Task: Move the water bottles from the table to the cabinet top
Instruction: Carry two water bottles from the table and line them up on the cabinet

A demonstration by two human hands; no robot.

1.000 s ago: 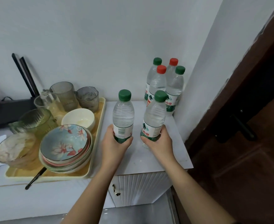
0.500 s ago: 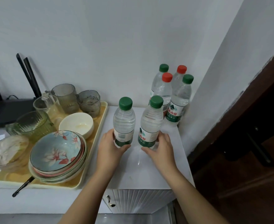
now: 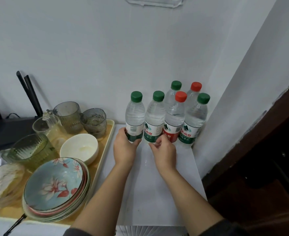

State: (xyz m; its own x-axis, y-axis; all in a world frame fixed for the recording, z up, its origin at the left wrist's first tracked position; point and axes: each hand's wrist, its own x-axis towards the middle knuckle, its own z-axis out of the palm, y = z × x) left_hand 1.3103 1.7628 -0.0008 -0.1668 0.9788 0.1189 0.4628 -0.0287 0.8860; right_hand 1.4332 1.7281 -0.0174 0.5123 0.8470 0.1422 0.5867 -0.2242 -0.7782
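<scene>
Six clear water bottles stand at the back of the white cabinet top (image 3: 159, 193), near the wall corner. My left hand (image 3: 124, 149) grips the base of the leftmost green-capped bottle (image 3: 135, 116), which stands upright. Beside it stands a second green-capped bottle (image 3: 154, 118). My right hand (image 3: 165, 151) is just in front of its base, fingers loosely curled, fingertips touching the label's lower edge. Two red-capped bottles (image 3: 176, 116) (image 3: 195, 90) and two more green-capped bottles (image 3: 195, 120) (image 3: 175, 89) cluster in the corner.
A yellow tray (image 3: 109, 133) on the left holds stacked flowered bowls (image 3: 55, 188), a white bowl (image 3: 80, 148) and several glass mugs (image 3: 69, 116). A black router (image 3: 7, 128) sits behind it. A dark brown door (image 3: 263, 150) lies to the right.
Both hands slid the two green-capped bottles back across the cabinet top until they stand next to the corner group. My right hand has loosened from round its bottle.
</scene>
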